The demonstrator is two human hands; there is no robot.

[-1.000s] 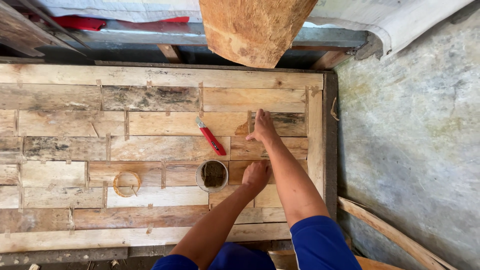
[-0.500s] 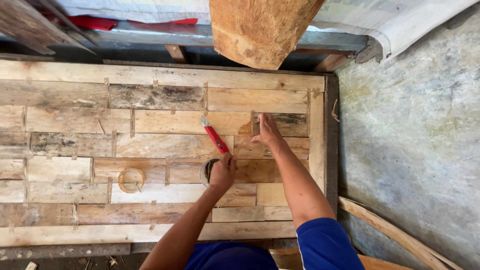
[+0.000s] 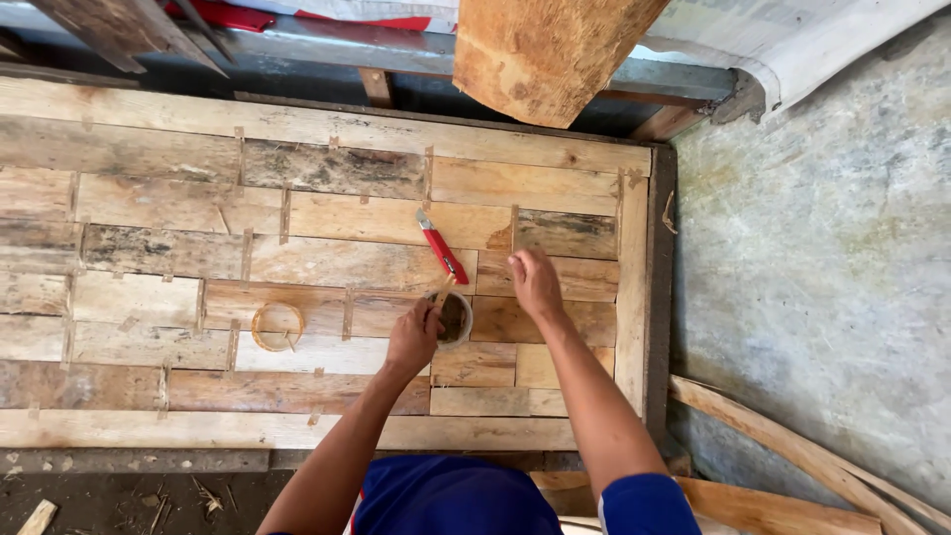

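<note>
Below the centre of the frame, slightly to the right, the left hand (image 3: 412, 337) curls around the rim of a small round tin (image 3: 455, 318) that sits on a panel (image 3: 327, 258) of patchwork wooden boards; its fingers close on the tin's left side. Just right of the tin, the right hand (image 3: 535, 282) presses down on the boards with its fingers bent and bunched, gripping nothing that can be made out. Above the tin, a red-handled tool (image 3: 439, 248) lies slanted on the wood, its pale tip pointing up and left and its lower end close to the tin's rim. Left of the hands, well apart from them, a thin ring (image 3: 277, 326) of pale material lies flat on the boards. At the top centre a thick sawn timber end (image 3: 545, 54) juts into view. On the right side of the frame grey concrete floor (image 3: 812, 277) runs beside the panel, with loose wooden strips (image 3: 783, 436) lying across its lower part.
</note>
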